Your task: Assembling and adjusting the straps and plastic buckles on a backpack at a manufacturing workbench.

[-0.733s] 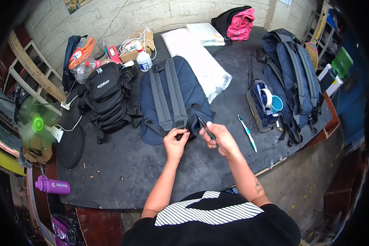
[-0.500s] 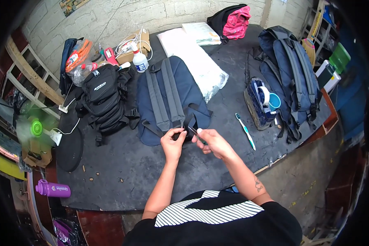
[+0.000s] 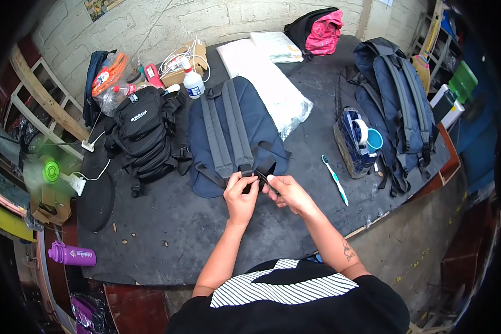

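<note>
A dark blue backpack (image 3: 261, 119) lies on the black table with its two grey padded shoulder straps facing up. At its near end my left hand (image 3: 241, 201) is closed, thumb and fingertips pinching a black webbing strap (image 3: 246, 172) below the padded straps. Close beside it on the right, my right hand (image 3: 289, 195) grips small scissors (image 3: 264, 178) with dark pointed blades and a bit of green at the handle. The blades point up and left, toward the left fingertips. My fingers hide most of the handle and the spot where blades and strap meet.
Left of the backpack sits a black bag (image 3: 142, 131); behind stand a spray bottle (image 3: 193, 83) and white plastic-wrapped sheets (image 3: 267, 83). To the right are a toothbrush (image 3: 335, 181), a blue container with a cup (image 3: 355, 147) and another backpack (image 3: 398, 106). A purple bottle (image 3: 72, 254) lies at the left edge.
My left hand has shifted slightly to the right, and the scissors' tips are now nearer its fingers. The whole view has moved a little; the backpack stays in place.
</note>
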A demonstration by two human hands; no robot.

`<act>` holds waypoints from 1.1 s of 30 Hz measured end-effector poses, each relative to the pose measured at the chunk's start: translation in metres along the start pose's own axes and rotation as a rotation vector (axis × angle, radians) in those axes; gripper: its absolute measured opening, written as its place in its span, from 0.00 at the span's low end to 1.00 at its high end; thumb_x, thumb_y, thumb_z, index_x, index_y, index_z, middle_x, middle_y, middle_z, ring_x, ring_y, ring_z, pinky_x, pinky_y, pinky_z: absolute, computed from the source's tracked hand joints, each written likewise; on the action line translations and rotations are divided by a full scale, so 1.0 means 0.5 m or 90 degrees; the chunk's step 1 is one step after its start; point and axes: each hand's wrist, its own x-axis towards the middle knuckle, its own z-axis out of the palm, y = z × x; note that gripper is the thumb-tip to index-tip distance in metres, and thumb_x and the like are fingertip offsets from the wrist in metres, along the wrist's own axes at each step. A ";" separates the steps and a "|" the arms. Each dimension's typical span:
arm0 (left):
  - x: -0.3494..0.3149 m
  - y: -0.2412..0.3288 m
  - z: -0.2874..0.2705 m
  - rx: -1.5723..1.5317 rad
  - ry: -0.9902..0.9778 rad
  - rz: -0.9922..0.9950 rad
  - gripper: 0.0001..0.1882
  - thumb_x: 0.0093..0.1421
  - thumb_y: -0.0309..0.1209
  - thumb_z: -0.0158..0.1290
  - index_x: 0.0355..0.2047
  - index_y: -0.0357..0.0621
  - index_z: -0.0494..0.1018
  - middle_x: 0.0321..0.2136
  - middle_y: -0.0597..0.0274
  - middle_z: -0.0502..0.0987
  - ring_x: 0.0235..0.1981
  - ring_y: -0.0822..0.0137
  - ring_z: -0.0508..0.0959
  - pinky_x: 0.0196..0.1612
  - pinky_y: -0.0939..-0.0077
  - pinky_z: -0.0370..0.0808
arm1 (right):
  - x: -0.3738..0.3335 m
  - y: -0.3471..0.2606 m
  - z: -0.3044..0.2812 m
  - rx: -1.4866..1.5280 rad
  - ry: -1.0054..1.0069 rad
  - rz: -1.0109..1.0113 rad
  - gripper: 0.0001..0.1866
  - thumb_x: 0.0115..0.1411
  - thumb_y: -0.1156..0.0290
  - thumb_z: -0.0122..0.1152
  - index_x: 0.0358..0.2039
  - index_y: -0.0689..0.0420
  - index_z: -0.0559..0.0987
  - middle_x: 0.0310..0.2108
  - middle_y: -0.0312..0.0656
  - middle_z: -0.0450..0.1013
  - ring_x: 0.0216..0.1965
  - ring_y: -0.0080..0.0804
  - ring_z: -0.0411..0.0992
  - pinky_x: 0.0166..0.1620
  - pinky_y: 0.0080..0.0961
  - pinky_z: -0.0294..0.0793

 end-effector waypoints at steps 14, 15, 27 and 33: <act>0.001 0.007 0.000 -0.030 0.018 -0.014 0.07 0.46 0.16 0.57 0.27 0.34 0.76 0.31 0.58 0.75 0.32 0.68 0.76 0.37 0.78 0.72 | 0.015 0.014 0.002 0.023 0.018 -0.059 0.17 0.63 0.59 0.48 0.23 0.56 0.73 0.13 0.27 0.61 0.11 0.12 0.52 0.15 0.13 0.48; -0.001 0.004 0.001 -0.039 0.023 -0.029 0.06 0.46 0.16 0.58 0.27 0.35 0.76 0.31 0.59 0.75 0.33 0.69 0.76 0.37 0.79 0.71 | 0.014 0.016 0.003 0.023 0.019 -0.059 0.17 0.63 0.59 0.48 0.23 0.56 0.73 0.13 0.27 0.61 0.11 0.12 0.52 0.15 0.13 0.48; 0.006 -0.013 0.002 -0.089 0.022 -0.068 0.06 0.48 0.16 0.57 0.28 0.35 0.76 0.31 0.61 0.75 0.35 0.71 0.75 0.40 0.80 0.70 | 0.008 0.008 0.000 0.235 -0.091 0.020 0.15 0.64 0.62 0.46 0.31 0.61 0.74 0.17 0.30 0.62 0.12 0.15 0.51 0.16 0.14 0.49; 0.007 -0.009 -0.001 -0.066 0.044 -0.010 0.07 0.47 0.15 0.57 0.28 0.35 0.77 0.32 0.60 0.75 0.35 0.70 0.75 0.39 0.80 0.70 | 0.014 0.010 0.003 0.240 -0.089 0.022 0.15 0.63 0.60 0.49 0.28 0.58 0.74 0.14 0.28 0.61 0.12 0.13 0.51 0.16 0.13 0.48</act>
